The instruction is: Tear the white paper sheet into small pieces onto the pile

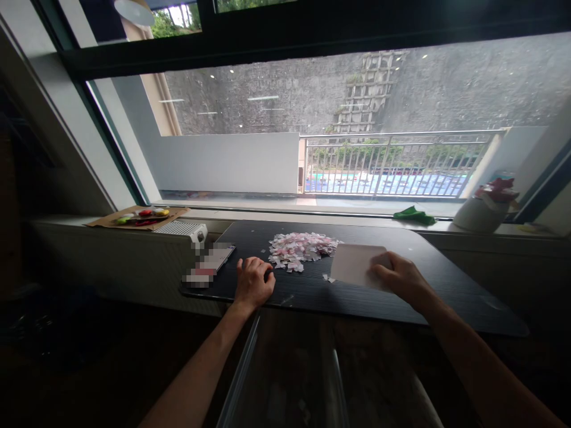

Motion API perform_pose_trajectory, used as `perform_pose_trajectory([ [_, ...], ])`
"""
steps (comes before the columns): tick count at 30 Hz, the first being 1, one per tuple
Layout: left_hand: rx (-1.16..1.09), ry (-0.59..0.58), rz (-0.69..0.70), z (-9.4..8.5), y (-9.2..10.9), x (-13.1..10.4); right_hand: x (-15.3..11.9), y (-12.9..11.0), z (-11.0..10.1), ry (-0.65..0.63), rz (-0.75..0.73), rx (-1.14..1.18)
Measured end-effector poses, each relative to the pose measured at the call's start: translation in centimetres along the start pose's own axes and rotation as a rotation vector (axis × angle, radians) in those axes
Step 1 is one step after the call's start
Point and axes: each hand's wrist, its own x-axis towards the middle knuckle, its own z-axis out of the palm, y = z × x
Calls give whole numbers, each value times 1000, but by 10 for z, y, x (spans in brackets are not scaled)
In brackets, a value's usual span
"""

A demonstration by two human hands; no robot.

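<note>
A heap of small white and pinkish paper scraps [303,246] lies on the dark tabletop [401,238]. To its right, my right hand [395,272] grips a flat white card [354,263] by its right side, holding it tilted over the table; the fingers behind it are slightly blurred. Two loose scraps [329,278] lie by the card's lower left corner. My left hand [256,279] rests at the table's front edge, left of the heap's near side, with its fingers curled in; whether anything is inside them is hidden.
Under the front edge stands a clear plastic bin [252,356]. A partly pixelated flat item [218,261] lies at the table's left. On the sill are cardboard with colourful items [143,217], a green cloth [414,216] and a white pot [479,213].
</note>
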Motion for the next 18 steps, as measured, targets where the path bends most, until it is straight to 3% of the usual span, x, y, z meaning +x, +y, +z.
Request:
perform_pose_trajectory([
  [5,7,4,11,0,-1,0,-4,8,-12,-87,45,69],
  [7,6,6,14,0,-1,0,-4,13,-14,-57,39,64],
  [13,-6,5,10,0,-1,1,-3,18,2,-98,-2,279],
  [18,-10,-5,2,0,-1,1,-2,13,9,-124,-35,242],
])
